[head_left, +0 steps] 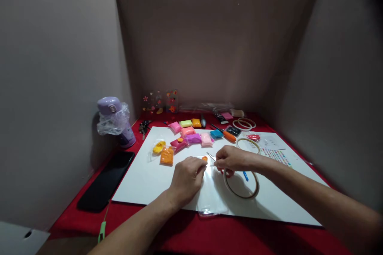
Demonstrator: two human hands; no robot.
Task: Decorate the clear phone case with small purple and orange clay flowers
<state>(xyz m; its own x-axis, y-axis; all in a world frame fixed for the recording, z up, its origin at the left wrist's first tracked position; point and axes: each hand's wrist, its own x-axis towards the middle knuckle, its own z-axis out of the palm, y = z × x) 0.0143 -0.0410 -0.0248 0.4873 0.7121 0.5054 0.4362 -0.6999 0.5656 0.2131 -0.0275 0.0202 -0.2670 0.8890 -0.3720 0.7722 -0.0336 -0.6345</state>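
My left hand [188,177] has its fingers curled and its fingertips pressed together by a small orange clay piece [204,158]. Whether anything is between those fingertips is hidden. Beneath, a clear plastic case or sheet [209,199] reaches the white board's [143,179] front edge. In my right hand [229,159] is a thin pointed metal tool [210,155], its tip aimed left and away; the fingers cover most of it. Something red shows below the fingers. A pale ring [256,191] is just under my right hand; I cannot tell if they touch. A blue stick [245,176] shows inside it.
Several coloured clay packets [193,138] lie behind my hands, orange clay [166,155] to their left. An orange-handled tool [229,136], more rings [248,140] and a gem sticker sheet [277,156] lie right. A purple bottle [127,137] and black phone [106,181] stand and lie left. Walls enclose three sides.
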